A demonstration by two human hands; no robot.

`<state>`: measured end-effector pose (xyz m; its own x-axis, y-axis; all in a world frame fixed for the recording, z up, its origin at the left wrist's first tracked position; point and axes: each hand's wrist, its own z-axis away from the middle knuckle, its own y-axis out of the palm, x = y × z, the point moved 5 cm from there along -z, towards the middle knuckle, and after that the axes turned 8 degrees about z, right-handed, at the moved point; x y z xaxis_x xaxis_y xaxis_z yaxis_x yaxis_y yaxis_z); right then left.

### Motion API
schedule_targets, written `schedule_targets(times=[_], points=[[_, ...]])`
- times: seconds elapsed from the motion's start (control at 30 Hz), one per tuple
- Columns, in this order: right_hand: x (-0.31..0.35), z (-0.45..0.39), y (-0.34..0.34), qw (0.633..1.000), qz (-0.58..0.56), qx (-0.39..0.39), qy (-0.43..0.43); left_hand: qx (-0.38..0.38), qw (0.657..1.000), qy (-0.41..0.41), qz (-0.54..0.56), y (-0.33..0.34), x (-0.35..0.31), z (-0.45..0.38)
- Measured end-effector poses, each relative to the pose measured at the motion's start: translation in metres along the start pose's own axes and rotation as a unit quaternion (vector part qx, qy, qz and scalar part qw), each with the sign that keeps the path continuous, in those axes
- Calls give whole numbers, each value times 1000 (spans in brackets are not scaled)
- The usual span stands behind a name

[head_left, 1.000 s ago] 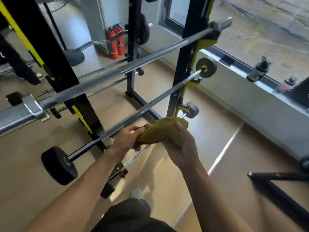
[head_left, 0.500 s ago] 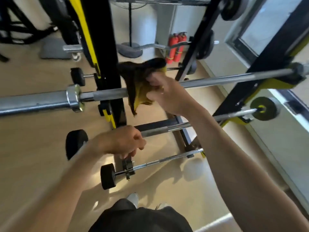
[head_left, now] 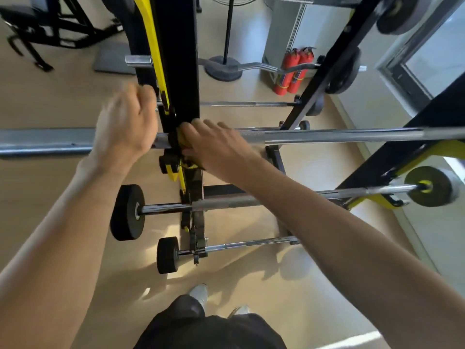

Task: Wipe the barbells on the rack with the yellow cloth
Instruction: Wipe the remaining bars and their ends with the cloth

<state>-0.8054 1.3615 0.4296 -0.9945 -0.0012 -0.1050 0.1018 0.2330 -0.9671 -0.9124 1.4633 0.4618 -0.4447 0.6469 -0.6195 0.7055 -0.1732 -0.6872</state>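
Observation:
The top barbell (head_left: pixel 327 137) lies level across the black and yellow rack (head_left: pixel 178 71). My right hand (head_left: pixel 216 149) grips the yellow cloth (head_left: pixel 185 142) around this bar, right beside the rack's upright; only a little cloth shows past my fingers. My left hand (head_left: pixel 125 124) is blurred and hovers over the bar's thick left sleeve, fingers curled towards the upright; whether it holds anything is unclear. Below hang a middle barbell (head_left: pixel 226 204) with black plates and a shorter low barbell (head_left: pixel 251 244).
Two red fire extinguishers (head_left: pixel 293 71) stand behind the rack by a curl bar (head_left: pixel 264 66) and a fan stand base (head_left: pixel 222 68). A black bench frame (head_left: pixel 50 28) is at the upper left. A window wall runs along the right. My shoes (head_left: pixel 198 294) are close to the rack.
My right hand has brought the cloth down onto the top bar and slid it left to the upright. My left hand rose from below the bar to above its left sleeve.

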Motion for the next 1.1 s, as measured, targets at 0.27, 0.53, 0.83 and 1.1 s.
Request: schedule_targets(times=[0.27, 0.53, 0.83, 1.1], points=[[-91, 63, -10, 986, 91, 115, 76, -33, 997, -46, -55, 8, 4, 5], [4, -25, 10, 996, -10, 77, 39, -45, 991, -89, -94, 11, 5, 5], [-79, 54, -2, 982, 150, 86, 77, -27, 996, -12, -84, 14, 3, 7], [5, -20, 5, 995, 32, 84, 34, -33, 995, -33, -94, 11, 3, 5]])
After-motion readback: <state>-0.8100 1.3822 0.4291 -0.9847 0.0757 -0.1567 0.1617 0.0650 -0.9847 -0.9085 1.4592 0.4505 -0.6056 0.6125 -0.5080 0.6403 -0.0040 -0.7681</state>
